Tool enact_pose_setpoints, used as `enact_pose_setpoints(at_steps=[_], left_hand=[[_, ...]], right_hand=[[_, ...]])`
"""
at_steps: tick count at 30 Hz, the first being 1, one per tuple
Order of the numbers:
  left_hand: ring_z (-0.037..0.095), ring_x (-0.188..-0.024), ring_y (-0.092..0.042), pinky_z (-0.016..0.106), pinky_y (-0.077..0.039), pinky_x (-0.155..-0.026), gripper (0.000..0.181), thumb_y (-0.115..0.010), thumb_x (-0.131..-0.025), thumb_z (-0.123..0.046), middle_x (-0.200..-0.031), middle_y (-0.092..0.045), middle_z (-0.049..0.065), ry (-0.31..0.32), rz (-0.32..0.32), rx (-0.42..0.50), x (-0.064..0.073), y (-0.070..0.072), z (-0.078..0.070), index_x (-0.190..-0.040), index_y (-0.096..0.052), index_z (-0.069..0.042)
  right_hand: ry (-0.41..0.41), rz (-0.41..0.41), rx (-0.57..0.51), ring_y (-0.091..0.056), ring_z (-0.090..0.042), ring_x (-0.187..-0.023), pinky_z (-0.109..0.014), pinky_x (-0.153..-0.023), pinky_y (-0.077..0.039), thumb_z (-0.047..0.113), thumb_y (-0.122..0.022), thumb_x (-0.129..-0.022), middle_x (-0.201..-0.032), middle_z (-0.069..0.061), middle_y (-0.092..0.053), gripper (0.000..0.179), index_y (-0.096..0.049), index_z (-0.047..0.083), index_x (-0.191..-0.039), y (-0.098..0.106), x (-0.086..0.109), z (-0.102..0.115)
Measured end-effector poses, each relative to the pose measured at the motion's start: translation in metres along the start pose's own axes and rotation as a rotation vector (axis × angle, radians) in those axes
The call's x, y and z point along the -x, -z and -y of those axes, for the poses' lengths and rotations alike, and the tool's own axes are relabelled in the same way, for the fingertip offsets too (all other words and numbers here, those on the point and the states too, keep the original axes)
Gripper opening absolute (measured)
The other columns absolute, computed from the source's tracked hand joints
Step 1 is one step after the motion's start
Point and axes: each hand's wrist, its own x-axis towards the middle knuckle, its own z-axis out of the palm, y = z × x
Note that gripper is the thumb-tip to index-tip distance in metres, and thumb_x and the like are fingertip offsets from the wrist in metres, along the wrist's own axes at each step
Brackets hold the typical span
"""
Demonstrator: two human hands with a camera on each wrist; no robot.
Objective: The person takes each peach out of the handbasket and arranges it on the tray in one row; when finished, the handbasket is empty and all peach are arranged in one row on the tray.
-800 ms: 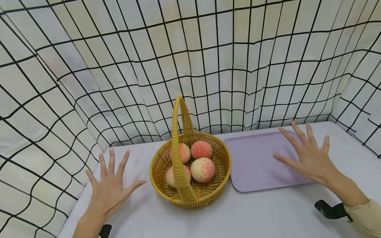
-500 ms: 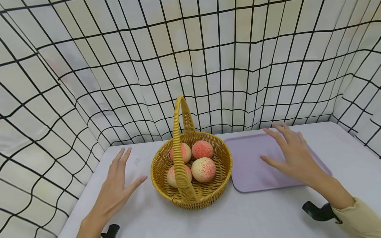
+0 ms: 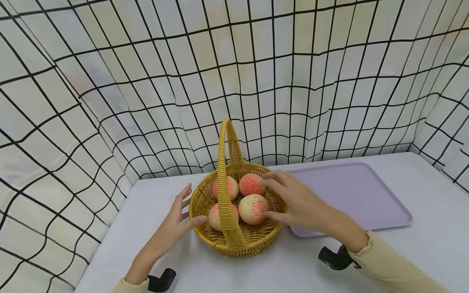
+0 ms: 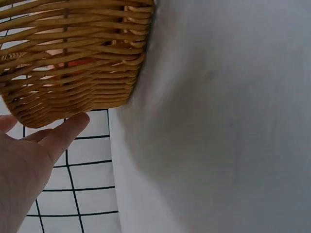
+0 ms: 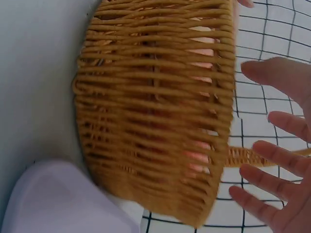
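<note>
Currently, I have the left hand at the left rim of the basket, its fingers extended along the outside and its thumb over the edge; I cannot tell whether it touches. My right hand reaches over the right rim, thumb and fingers spread apart, the tips close to the two right-hand peaches; contact there is unclear to me too. The basket stands upright toward the back edge of the table, between the table's left edge and the tray. Inside are four peaches, the left pair partly behind the handle, which arches from front rim to back. I see the tray lying flat, its near right corner in sight. Netting rises beyond the table's back edge.
</note>
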Motion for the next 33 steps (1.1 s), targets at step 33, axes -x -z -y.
enact_pose_setpoints(at_steps=[33], left_hand=[[0.045, -0.155, -0.022, 0.063, -0.023, -0.123, 0.131, -0.089, -0.083, -0.042, -0.172, -0.009, 0.02, 0.176, 0.124, 0.012, -0.009, -0.014, 0.004, -0.168, 0.009, -0.022]], right_hand=[[-0.112, 0.314, -0.133, -0.06, -0.023, -0.107, -0.044, -0.092, -0.055, 0.018, -0.096, -0.076, -0.119, -0.003, -0.058, 0.062, -0.067, 0.016, -0.13, -0.048, -0.031, 0.006]])
